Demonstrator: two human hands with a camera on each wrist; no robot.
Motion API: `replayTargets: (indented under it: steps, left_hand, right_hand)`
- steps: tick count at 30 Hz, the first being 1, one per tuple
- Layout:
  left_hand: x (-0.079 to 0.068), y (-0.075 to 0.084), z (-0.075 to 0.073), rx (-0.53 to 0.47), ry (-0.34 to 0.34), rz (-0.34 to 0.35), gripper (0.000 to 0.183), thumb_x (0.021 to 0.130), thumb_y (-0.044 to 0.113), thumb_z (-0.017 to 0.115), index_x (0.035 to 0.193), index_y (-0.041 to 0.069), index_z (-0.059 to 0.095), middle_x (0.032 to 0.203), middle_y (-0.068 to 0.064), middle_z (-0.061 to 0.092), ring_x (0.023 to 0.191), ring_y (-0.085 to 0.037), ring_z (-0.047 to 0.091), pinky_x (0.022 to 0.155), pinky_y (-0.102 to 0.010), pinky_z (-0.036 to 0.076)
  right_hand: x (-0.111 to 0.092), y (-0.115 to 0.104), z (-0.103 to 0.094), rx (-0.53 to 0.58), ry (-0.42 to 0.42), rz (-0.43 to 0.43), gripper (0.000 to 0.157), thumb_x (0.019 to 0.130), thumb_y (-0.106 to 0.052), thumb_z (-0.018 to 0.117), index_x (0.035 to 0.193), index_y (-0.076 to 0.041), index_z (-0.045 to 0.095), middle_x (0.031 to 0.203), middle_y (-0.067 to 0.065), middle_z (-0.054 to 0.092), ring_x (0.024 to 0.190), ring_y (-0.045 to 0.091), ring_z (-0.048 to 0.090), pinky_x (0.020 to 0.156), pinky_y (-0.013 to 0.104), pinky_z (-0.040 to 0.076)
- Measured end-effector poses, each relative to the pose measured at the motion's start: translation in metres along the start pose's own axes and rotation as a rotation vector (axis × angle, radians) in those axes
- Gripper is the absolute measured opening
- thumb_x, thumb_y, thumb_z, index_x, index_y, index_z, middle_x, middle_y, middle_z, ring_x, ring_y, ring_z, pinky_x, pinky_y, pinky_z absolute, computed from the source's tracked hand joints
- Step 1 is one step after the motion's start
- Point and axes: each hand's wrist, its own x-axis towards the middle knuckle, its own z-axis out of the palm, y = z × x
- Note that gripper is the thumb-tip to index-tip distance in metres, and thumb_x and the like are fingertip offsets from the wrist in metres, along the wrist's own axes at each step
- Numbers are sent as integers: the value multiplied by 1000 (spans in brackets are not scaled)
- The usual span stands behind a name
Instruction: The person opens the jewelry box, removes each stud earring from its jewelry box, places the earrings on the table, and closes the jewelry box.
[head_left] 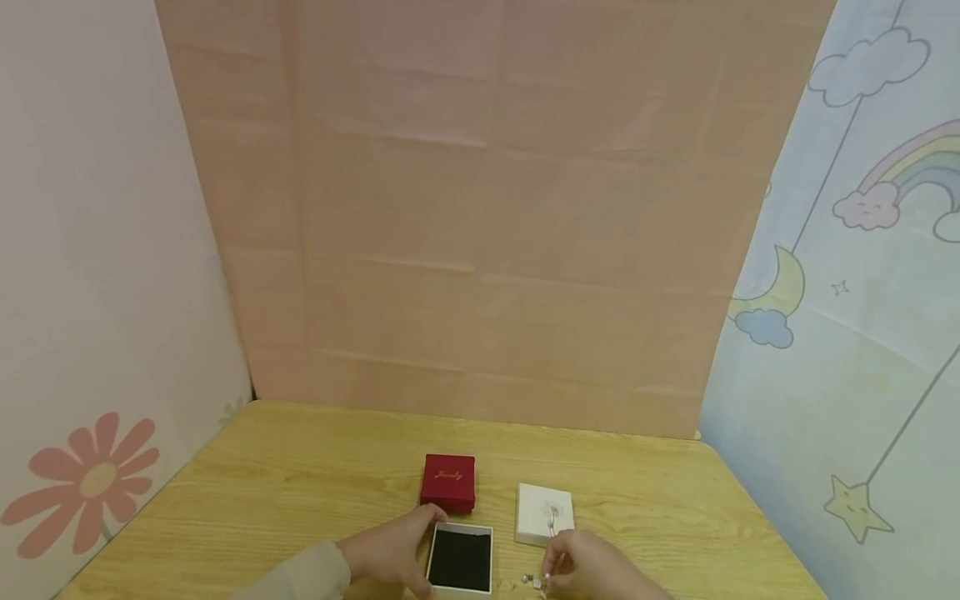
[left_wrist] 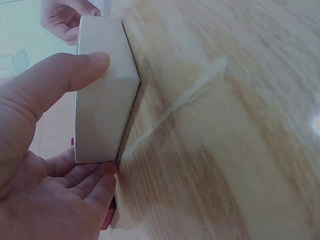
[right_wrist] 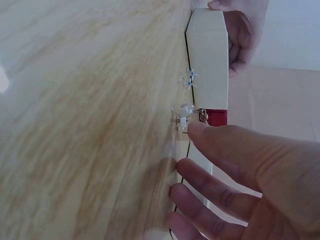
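Observation:
My left hand (head_left: 393, 546) holds a small white open box (head_left: 491, 560) by its sides, thumb on the near wall and fingers at the far corner. A black pad (head_left: 459, 560) fills the inside of the box. To the right of it, my right hand (head_left: 588, 567) is low over the table, its thumb and a mostly hidden finger pinching a small gold-toned earring (right_wrist: 203, 116). Right at the thumb tip are pearly white earrings (right_wrist: 185, 112). A pair of silvery star-shaped earrings (right_wrist: 190, 77) lies by the box wall in the right wrist view.
A red jewelry box (head_left: 448, 482) with gold lettering stands behind the white box. Just beyond my right hand lies a white lid (head_left: 542, 512) with a flower print. The wooden table (head_left: 337, 450) meets a pinkish backdrop and printed side walls.

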Motion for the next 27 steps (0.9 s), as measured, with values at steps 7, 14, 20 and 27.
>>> replayTargets:
  steps: [7, 14, 20, 27]
  left_hand:
    - [0, -2, 0, 14, -3, 36, 72, 68, 18, 88, 124, 14, 44, 125, 0, 49, 113, -23, 47, 108, -57, 32]
    - [0, -2, 1, 33, 0, 40, 71, 68, 20, 88, 124, 15, 44, 124, 1, 49, 113, -23, 47, 108, -57, 33]
    - [-1, -2, 1, 32, 4, 36, 72, 68, 20, 88, 125, 16, 45, 123, 1, 49, 112, -23, 47, 108, -58, 33]
    - [-1, 0, 0, 27, 0, 19, 72, 69, 19, 88, 125, 16, 44, 125, 0, 49, 112, -24, 47, 108, -58, 32]
  right_hand:
    - [2, 0, 3, -20, 10, 36, 11, 83, -13, 72, 78, -16, 64, 73, -10, 62, 65, 3, 54, 61, 23, 44]
    - [4, 3, 5, -67, 40, 9, 12, 83, -12, 73, 76, -18, 64, 73, -12, 58, 64, 1, 50, 58, 22, 43]
    - [6, 4, 7, -123, 49, -27, 12, 81, -11, 74, 75, -18, 65, 75, -13, 55, 64, -1, 46, 58, 20, 42]
    - [6, 4, 7, -179, 60, -50, 11, 79, -9, 75, 77, -17, 67, 78, -12, 53, 66, -1, 43, 59, 20, 40]
